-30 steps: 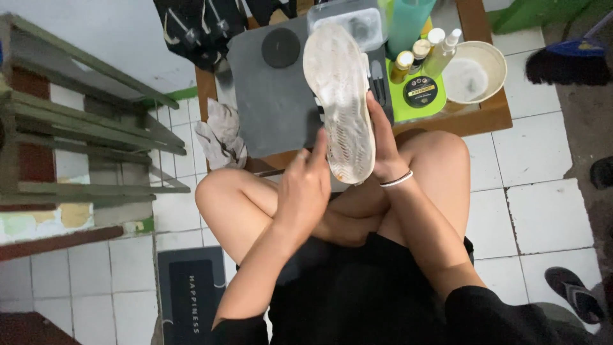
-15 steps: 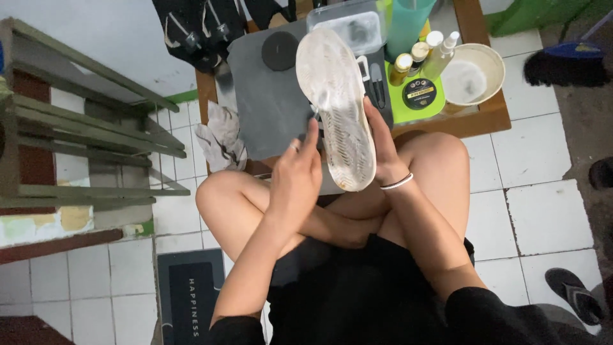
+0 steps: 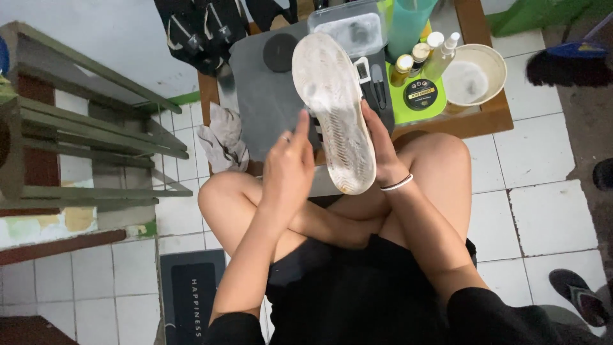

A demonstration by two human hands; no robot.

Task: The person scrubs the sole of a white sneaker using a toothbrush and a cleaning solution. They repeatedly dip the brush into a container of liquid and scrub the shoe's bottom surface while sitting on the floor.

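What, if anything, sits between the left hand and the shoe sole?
Nothing visible. The left hand hovers beside the upturned sole of the shoe, fingers raised next to its left edge, with only open air between. The right hand grips the shoe from the other side, clear of the left hand's path.

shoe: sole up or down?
Sole up. The shoe shows its dirty white tread to the camera, held by the right hand; left hand is beside it.

The scene is lit evenly by soft daylight, and only faint shadows are cast under the legs. Mild glare is seen on the white tiles (image 3: 549, 220). Edges are bent by wide-angle distortion. The sole (image 3: 335, 108) is slightly blurred.
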